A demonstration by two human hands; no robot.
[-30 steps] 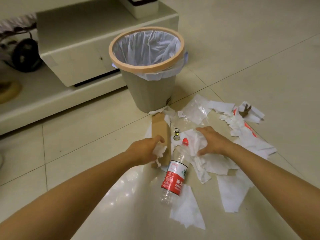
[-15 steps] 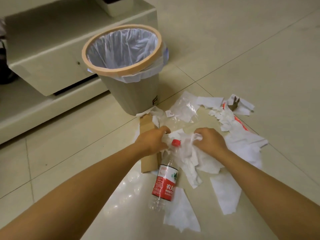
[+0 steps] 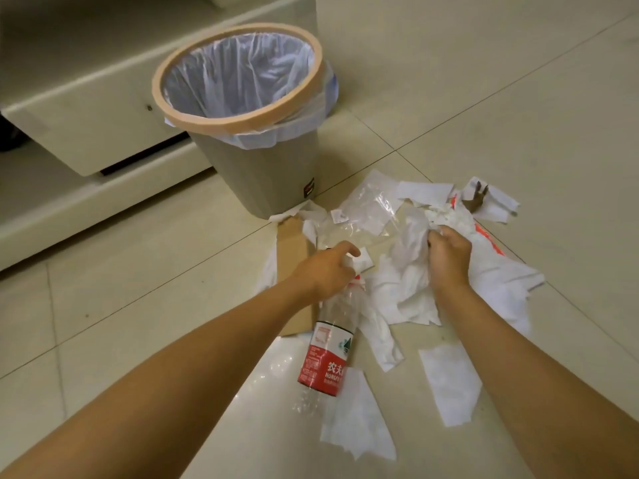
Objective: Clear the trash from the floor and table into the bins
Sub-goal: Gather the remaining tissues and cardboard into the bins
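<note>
Two loose handfuls of tissue (image 3: 411, 271) are pinched off the floor, a scrap in the left hand (image 3: 326, 271) and a wad in the right hand (image 3: 447, 257), so bits could easily get dropped short of the bin (image 3: 262, 174) just beyond, tbh.

The scene is viewed from one head-worn camera, angled forward and down, close above the floor (image 3: 518, 98).

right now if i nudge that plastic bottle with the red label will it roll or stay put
The plastic bottle lies on its side on smooth glossy floor tile, so it will probably roll. It looks empty and clear, so likely light and easy to skid. Its walls seem dented, suggesting it would crumple under a firm grip.
</note>
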